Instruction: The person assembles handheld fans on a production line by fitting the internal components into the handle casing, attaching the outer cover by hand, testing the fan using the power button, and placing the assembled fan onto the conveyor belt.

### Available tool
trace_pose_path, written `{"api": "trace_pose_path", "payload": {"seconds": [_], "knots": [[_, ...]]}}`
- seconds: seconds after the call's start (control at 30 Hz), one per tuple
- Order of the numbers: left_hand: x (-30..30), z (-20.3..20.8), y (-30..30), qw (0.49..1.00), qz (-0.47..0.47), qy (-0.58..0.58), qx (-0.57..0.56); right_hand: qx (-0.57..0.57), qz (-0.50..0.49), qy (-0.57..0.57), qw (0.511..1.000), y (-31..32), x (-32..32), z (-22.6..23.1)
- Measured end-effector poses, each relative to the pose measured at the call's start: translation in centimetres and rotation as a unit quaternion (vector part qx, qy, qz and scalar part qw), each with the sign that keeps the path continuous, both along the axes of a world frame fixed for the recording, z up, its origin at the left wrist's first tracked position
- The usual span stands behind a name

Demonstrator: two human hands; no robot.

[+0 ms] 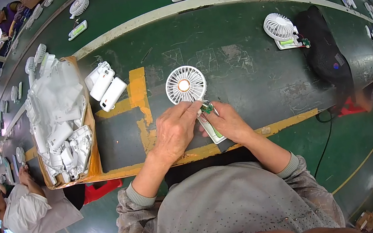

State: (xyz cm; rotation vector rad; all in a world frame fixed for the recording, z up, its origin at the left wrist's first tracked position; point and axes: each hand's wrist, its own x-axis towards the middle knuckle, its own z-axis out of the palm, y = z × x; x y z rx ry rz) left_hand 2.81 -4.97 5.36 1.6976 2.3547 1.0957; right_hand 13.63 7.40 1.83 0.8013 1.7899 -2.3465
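One fan [184, 86] lies face up on the counter [252, 92], near its front edge. The left hand [173, 128] has its grip closed at the fan's neck; the right hand [230, 122] grips the opened handle [210, 129], thumb by a green board [207, 108]. Leftward stands a box [94, 150] of white parts [61, 121], loose casings [113, 94] beside it. A second fan [279, 26] sits rightward, next to black fabric [326, 52].

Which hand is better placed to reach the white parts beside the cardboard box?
Probably the left hand: it is nearer the white parts, which lie to its left; the right hand, at the fan, is farther.
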Motion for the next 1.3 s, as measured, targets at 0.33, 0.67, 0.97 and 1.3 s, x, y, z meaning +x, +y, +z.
{"api": "trace_pose_path", "payload": {"seconds": [0.33,0.67,0.97,1.3], "knots": [[-1.4,0.6,0.2,0.993,-0.033,-0.101,-0.042,-0.020,-0.006,-0.007,1.000,0.0,-0.1,0.6],[-1.2,0.0,0.7,0.998,-0.041,-0.026,0.027,-0.006,0.008,-0.031,0.999,0.1,-0.3,0.4],[-0.3,0.3,-0.1,0.998,-0.016,-0.056,-0.012,-0.033,-0.016,-0.019,0.999,0.1,0.0,0.4],[0.9,-0.1,-1.4,0.992,0.056,-0.111,-0.038,-0.230,-0.054,-0.007,0.972,1.1,0.2,0.7]]}}
